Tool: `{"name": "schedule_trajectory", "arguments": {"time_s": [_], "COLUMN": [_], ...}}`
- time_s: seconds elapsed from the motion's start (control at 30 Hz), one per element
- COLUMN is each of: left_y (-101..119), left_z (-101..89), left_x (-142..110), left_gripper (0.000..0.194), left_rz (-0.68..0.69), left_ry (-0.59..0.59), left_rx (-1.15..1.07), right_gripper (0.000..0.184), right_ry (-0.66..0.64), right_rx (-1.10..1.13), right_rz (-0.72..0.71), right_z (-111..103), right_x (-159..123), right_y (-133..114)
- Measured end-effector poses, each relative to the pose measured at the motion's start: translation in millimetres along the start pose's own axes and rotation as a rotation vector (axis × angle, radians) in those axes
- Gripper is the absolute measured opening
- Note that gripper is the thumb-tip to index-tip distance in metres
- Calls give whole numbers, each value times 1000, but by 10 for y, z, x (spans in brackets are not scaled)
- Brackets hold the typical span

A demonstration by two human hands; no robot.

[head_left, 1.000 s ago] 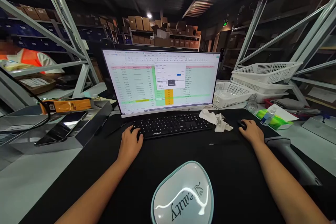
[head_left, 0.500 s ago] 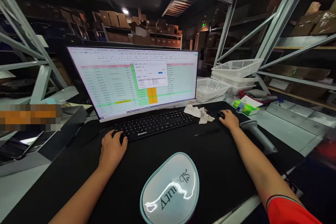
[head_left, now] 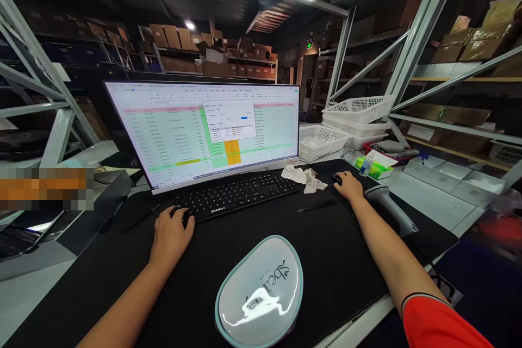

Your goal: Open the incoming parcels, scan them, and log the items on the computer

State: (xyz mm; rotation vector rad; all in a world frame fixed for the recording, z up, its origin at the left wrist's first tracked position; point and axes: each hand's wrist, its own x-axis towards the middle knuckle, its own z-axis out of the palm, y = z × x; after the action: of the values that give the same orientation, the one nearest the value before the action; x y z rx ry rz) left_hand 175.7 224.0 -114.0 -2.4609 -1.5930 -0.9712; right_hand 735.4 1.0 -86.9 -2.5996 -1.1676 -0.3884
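Note:
My left hand [head_left: 172, 232] rests at the left end of a black keyboard [head_left: 240, 194], fingers spread over the keys and holding nothing. Around a dark computer mouse [head_left: 336, 180] curl the fingers of my right hand [head_left: 349, 187], covering most of it. Behind the keyboard stands a wide monitor [head_left: 171, 136] with a coloured spreadsheet and a small dialog window on it. A rounded, glossy pale case [head_left: 261, 293] with a teal rim and dark lettering lies on the black desk mat [head_left: 326, 261] between my forearms.
A grey barcode scanner [head_left: 391, 209] lies right of my right forearm. Crumpled white tissue [head_left: 304, 176] sits beside the keyboard. White baskets [head_left: 359, 110], a green tissue pack [head_left: 377, 168] and a clear divided tray [head_left: 452, 182] stand at right. Metal racks with cardboard boxes [head_left: 489, 41] surround the desk.
The camera view has shifted slightly, so the scene sits a little further left. Both hands stay in place at the keyboard and mouse.

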Motion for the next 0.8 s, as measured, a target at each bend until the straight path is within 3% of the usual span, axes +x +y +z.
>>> {"name": "schedule_trajectory", "arguments": {"time_s": [0.8], "left_y": [48], "left_z": [-66], "left_x": [-33], "left_gripper": [52], "left_rz": [-6], "left_ry": [10], "left_rx": [-4], "right_gripper": [48], "right_ry": [75], "right_rx": [15], "right_rz": [-16], "right_z": [214], "right_x": [62], "right_y": [104]}}
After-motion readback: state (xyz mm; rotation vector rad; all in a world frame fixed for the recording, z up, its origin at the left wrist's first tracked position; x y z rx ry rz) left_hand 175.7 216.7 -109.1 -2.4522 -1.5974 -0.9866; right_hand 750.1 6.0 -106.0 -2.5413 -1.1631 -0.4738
